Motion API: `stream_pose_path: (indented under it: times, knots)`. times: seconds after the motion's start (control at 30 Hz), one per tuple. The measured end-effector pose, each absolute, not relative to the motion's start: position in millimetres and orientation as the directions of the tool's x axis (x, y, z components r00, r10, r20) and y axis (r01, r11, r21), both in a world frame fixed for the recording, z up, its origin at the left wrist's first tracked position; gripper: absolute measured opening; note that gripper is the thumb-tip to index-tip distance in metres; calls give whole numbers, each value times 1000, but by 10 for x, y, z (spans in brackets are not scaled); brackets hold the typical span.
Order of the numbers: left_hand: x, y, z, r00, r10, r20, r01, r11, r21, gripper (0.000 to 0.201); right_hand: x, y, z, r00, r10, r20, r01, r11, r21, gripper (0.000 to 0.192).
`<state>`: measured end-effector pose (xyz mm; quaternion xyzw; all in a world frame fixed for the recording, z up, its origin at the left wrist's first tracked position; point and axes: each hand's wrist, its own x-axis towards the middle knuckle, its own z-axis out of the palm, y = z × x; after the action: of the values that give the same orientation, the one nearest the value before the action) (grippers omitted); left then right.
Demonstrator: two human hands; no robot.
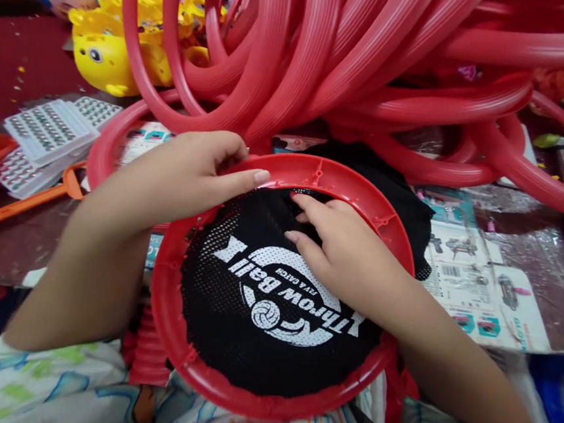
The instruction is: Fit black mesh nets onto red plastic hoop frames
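In the head view, a round red plastic ring (317,173) lies tilted against my lap and the table edge. Black mesh cloth (268,368) fills its middle, with white "Throw Ball" lettering printed on it. My left hand (216,169) grips the far left part of the ring, its thumb on top and the other fingers curled over the outer edge. Half-bent, my right hand (331,242) rests on the mesh near the ring's far inner edge. Its index fingertip touches the cloth there, and the thumb is apart from it. Its remaining fingers are partly hidden.
Large red ribbed rings (295,61) are piled just beyond my hands. Yellow plastic animal-shaped pieces (103,51) sit at the far left, near boxes of small metallic parts (52,132) and an orange stick (20,208). Black cloth (411,203) and printed cards (492,296) lie at right.
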<state>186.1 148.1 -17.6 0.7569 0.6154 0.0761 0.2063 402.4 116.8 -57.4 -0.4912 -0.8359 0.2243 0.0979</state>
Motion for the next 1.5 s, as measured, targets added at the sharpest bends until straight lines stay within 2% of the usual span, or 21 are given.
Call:
stream_pose_path:
  times: [0.1,0.17,0.27,0.33,0.5,0.6,0.67,0.8,0.93,1.03,1.13,1.33,1.5]
  knots:
    - [1898,1493,-269,274,955,-115,844,-181,506,39,4001,1193,-583,-489,869,-69,786,405,-467,47]
    - [1897,1490,-321,324,945,-52,803,-246,543,43,3985,1200,-588,-491,866,-96,823,426,-376,42]
    - [1902,1467,-336,393,919,26,776,-347,527,42,3980,1184,-606,-527,844,-102,834,490,-254,27]
    - [1909,1447,-309,401,915,46,779,-367,508,38,3999,1156,-614,-545,838,-33,818,522,-244,20]
    - [1892,1441,-268,453,892,-8,777,-390,495,39,4102,1054,-521,-558,769,311,706,637,-308,14]
    - [1887,1469,-310,515,856,46,721,-462,516,32,4164,1032,-425,-498,793,351,669,609,-427,9]
    - [1900,1482,-342,526,844,105,681,-492,542,28,4196,1044,-395,-447,808,385,665,587,-461,14]
    - [1954,1467,-361,438,874,208,607,-459,649,23,4233,1095,-440,-386,767,513,712,601,-363,21]
    - [1984,1428,-354,345,916,204,607,-384,696,21,4238,1149,-520,-413,682,603,760,623,-184,22]
    - [1983,1415,-368,308,931,196,627,-353,695,21,4232,1182,-554,-418,660,624,773,619,-137,21]
    - [1991,1419,-390,287,935,207,660,-350,665,23,4233,1197,-556,-414,654,633,758,633,-157,24]
    - [2010,1433,-401,274,934,231,714,-358,601,20,4244,1207,-544,-532,594,603,704,707,-75,28]
    - [2032,1452,-409,278,931,238,729,-366,579,20,4234,1239,-579,-539,628,562,719,690,-81,32]
